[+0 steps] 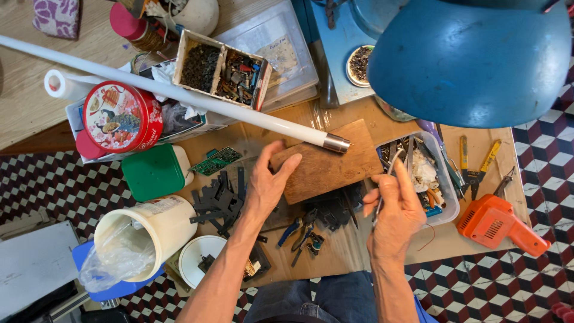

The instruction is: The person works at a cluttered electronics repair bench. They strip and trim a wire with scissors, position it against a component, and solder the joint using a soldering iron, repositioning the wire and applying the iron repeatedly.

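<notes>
My left hand [266, 182] rests with fingers spread on the left edge of a brown wooden block [327, 162], thumb touching the wood. My right hand [396, 206] is held just right of the block, fingers pinched on a thin metal wire or tweezer-like piece [385, 182] that points up. A long white fluorescent tube [179, 93] lies diagonally above, its metal end cap over the block's top edge. Black flat strips [218, 200] lie piled by my left wrist.
A clear tray [449, 200] of small parts sits right of my right hand, with pliers [475, 164] and an orange power tool [499, 222] beyond. A red tin [119, 116], green lid [154, 173], white bucket [158, 230], partitioned box [224, 69] and blue lamp shade [472, 57] crowd the table.
</notes>
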